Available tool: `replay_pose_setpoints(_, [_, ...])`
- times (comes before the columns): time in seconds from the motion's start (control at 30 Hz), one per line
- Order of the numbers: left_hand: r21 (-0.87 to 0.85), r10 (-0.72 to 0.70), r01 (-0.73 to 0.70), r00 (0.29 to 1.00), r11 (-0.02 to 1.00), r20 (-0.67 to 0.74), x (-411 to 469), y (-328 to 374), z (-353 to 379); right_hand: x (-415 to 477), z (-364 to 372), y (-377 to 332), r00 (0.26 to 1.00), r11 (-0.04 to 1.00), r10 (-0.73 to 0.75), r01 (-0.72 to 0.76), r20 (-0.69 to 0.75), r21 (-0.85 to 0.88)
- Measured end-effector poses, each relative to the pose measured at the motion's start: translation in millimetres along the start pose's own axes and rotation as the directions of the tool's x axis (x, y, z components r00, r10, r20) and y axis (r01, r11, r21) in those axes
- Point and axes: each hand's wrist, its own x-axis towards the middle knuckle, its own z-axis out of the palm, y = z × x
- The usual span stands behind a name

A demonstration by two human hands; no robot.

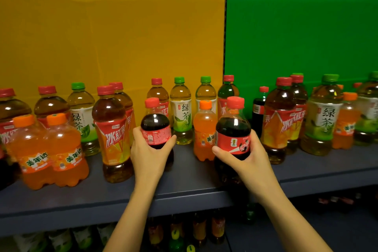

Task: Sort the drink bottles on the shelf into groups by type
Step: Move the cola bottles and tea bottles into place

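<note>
I am holding the left cola bottle (155, 127) in my left hand (151, 149) and the right cola bottle (233, 135) in my right hand (251, 155), fingers curling round each label, both at the middle of the shelf (184, 196), the right one nearer its front edge. I am counting three colas, including the third cola (259, 106) at the back, four orange sodas (63, 149), at least five green teas (181, 112) and about eight red teas (111, 133). Bare shelf is showing along the front lip, widest beside my right hand.

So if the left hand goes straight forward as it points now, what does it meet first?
Probably the red-capped iced tea bottle standing behind the small cola bottle that the left hand grips; the cola would touch it before the hand. Depth is unclear.
</note>
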Motion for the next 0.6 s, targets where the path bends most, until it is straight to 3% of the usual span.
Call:
replay_pose_setpoints(0.33, [-0.206,0.251,-0.212,0.949,0.955,0.191,-29.2,81.4,-5.2,-12.0,-55.9,-14.0,0.983,0.996,-0.042,0.028,-0.179,-0.081])
replay_pose_setpoints(0.6, [-0.43,0.323,-0.157,0.88,0.889,0.347,-68.4,124.9,57.8,-15.7,-134.6,-3.6,0.946,0.991,-0.038,-0.005,-0.321,-0.131])
